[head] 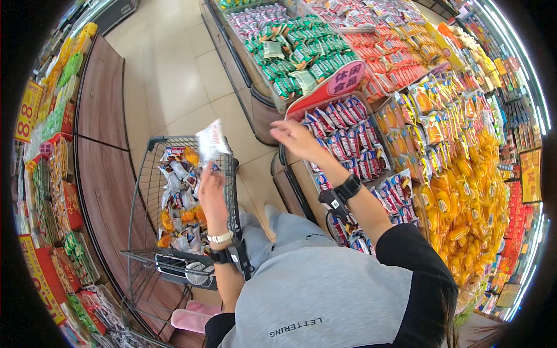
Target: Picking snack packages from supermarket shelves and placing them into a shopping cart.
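Note:
My left hand (212, 191) is raised over the wire shopping cart (138, 191), just below a white wrapped snack packet (212, 140). The packet is blurred; whether my fingers grip it, I cannot tell. Inside the cart lie many wrapped snacks (178, 174) in white, blue and red, with orange-yellow packets (188, 215) among them. My right hand (289, 135) hovers at the near left edge of a bin of red, white and blue wrapped snacks (343, 143), with no item visible in it. A small white fan (199, 273) sits in the cart's rear section.
Bins of green packets (304, 48), orange-red packets (383, 56) and yellow packets (452, 209) stand on the right. A red sign board (304, 103) rises beside the near bin. On the left runs a wood-panelled display stand (98, 100). Tiled floor (174, 78) lies between.

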Available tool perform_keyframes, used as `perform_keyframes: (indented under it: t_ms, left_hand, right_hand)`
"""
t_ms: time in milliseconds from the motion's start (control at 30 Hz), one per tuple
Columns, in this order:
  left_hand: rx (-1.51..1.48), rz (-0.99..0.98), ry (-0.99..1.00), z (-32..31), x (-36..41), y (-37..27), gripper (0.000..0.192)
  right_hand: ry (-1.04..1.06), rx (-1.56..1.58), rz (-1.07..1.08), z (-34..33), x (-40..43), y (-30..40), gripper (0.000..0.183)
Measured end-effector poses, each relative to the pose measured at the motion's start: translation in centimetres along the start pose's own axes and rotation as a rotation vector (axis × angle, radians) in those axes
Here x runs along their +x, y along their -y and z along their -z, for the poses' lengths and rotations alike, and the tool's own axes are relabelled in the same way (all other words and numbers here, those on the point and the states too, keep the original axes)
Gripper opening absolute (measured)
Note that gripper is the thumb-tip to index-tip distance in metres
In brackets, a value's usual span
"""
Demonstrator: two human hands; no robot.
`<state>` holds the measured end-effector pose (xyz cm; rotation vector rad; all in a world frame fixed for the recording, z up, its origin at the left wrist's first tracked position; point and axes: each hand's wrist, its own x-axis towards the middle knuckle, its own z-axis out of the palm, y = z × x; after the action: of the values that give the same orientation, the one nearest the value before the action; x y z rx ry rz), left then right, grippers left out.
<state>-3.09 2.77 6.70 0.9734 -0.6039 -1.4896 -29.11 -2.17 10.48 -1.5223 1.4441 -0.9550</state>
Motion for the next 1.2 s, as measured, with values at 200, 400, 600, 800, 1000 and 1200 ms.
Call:
perform_keyframes:
  t_ms: [200, 400, 600, 800, 1000, 1200]
  left_hand:
    - [0.599, -0.055, 0.373, -3.1, -4.8, -0.5, 0.028]
    - [0.400, 0.152, 0.472, -3.2, -5.7, -0.5, 0.033]
    - [0.385, 0.214, 0.466, -2.3, -6.3, -0.4, 0.036]
    - [0.014, 0.421, 0.464, -2.5, -6.3, -0.2, 0.049]
    - [0.037, 0.306, 0.412, -3.2, -7.0, -0.1, 0.053]
    - [0.285, 0.114, 0.287, -3.6, -6.8, -1.0, 0.062]
  right_hand:
    - [0.442, 0.580, -0.270, -0.8, -2.7, 3.9, 0.032]
    - [0.205, 0.541, -0.262, 0.9, -3.5, 3.7, 0.053]
    - [0.131, 0.490, -0.157, 3.0, -2.7, 3.0, 0.049]
    - [0.464, 0.257, 0.260, 0.5, -4.9, 4.6, 0.038]
    - [0.494, -0.242, 0.528, -1.9, -6.9, 6.4, 0.068]
    - [0.577, 0.130, -0.044, -1.2, -6.7, 5.6, 0.076]
